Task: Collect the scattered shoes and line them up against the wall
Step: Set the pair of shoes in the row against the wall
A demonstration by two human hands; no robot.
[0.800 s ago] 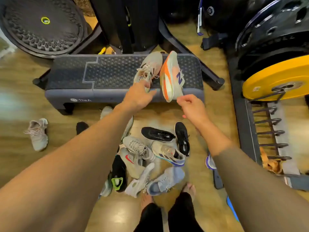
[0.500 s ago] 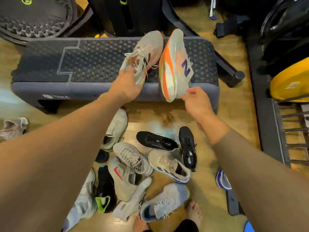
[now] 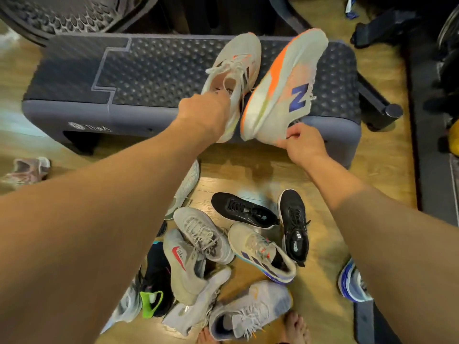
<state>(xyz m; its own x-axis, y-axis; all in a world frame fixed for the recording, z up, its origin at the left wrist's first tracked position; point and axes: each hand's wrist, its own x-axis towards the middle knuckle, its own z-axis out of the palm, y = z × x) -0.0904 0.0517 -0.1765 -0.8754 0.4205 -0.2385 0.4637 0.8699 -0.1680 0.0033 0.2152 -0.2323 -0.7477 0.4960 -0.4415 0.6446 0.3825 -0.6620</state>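
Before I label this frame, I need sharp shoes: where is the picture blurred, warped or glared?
Head view: the bench edge bows from wide-angle distortion; the pink shoe at far left is smeared; pale glare lies on the floor; the N shoe in the right hand reads sharp.

In left hand (image 3: 203, 115): cream sneaker (image 3: 233, 75), laces loose, gripped at heel, toe away. In right hand (image 3: 301, 141): orange-soled sneaker (image 3: 285, 88), blue N, tipped on side, pinched at heel. Both aloft, side by side. On floor (image 3: 248, 175) below: jumbled pile of shoes (image 3: 201, 234); pinkish shoe (image 3: 27, 168) apart, far left.
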